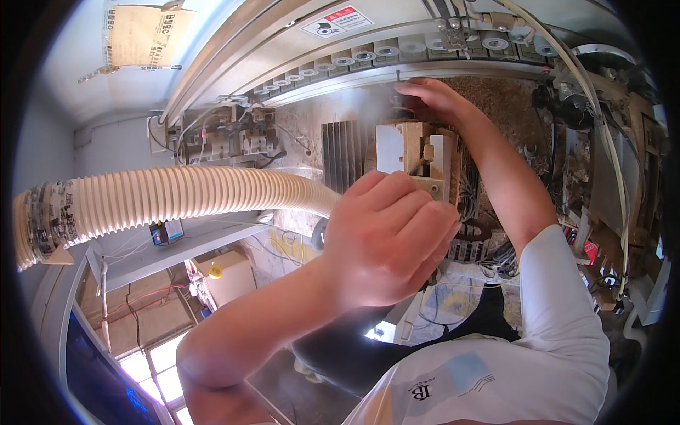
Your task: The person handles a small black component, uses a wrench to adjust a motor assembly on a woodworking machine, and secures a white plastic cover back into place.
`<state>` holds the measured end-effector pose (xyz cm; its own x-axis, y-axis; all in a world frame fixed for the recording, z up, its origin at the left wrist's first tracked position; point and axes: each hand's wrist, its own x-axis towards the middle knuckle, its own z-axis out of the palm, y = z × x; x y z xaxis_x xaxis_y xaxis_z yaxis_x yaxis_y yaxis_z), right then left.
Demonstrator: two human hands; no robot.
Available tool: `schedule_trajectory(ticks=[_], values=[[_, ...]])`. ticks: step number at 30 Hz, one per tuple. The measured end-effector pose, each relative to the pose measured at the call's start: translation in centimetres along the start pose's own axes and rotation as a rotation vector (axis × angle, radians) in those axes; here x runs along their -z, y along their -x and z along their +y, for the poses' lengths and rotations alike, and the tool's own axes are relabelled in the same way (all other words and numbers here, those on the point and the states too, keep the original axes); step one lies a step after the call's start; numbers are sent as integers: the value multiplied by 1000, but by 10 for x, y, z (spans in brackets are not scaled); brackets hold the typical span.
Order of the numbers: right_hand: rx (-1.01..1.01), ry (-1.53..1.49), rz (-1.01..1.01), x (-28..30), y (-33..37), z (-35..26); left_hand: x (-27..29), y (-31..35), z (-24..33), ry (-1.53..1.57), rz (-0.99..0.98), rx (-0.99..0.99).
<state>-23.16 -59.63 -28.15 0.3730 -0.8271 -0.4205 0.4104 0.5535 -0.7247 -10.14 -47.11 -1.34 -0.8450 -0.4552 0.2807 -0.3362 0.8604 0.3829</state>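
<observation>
Pale walls [49, 134] curve around a long machine, its brown bed [297, 120] stained and dusty, with a row of rollers [363, 54] along a metal rail [340, 89] at the far side. A ribbed cream hose [191, 193] arches in from the left, dark tape wrapped about its outer end, and its inner end runs behind the left hand [391, 237].

The left forearm rises from the lower left, elbow bent wide, and the hand is curled into a loose fist with its back and knuckles toward the camera. Its fingertips are turned out of sight, so I cannot tell whether it has hold of anything. The right arm, in a white sleeve [563, 290], stretches up and bends inward. The right hand [428, 99] is partly open near the rail, fingers pointing left and slightly curled; its underside is dark, and whether it grips anything cannot be told.

Between the two hands, on the bed, sits a blocky fixture [391, 150]: a flat whitish plate on its left, worn tan and brown parts in the middle, a narrow pale strip on its right. Dark upright fins [343, 152] stand just left of it
</observation>
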Motion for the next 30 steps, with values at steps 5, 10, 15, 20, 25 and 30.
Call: schedule_trajectory(ticks=[5,10,15,20,25,30], values=[[1,12,-27,7,-13,8,0,-2,0,2,0,-6],[34,-134,-105,8,-19,17,1,-2,-1,-8,-3,-7],[57,-124,-116,3,-17,12,2,-2,1,-8,-17,4],[39,40,-58,6,-27,11,3,-2,0,0,-20,7],[-6,-210,-61,6,-28,11,1,-2,0,-3,-1,6],[49,-85,-138,5,-15,8,1,0,0,-10,6,15]])
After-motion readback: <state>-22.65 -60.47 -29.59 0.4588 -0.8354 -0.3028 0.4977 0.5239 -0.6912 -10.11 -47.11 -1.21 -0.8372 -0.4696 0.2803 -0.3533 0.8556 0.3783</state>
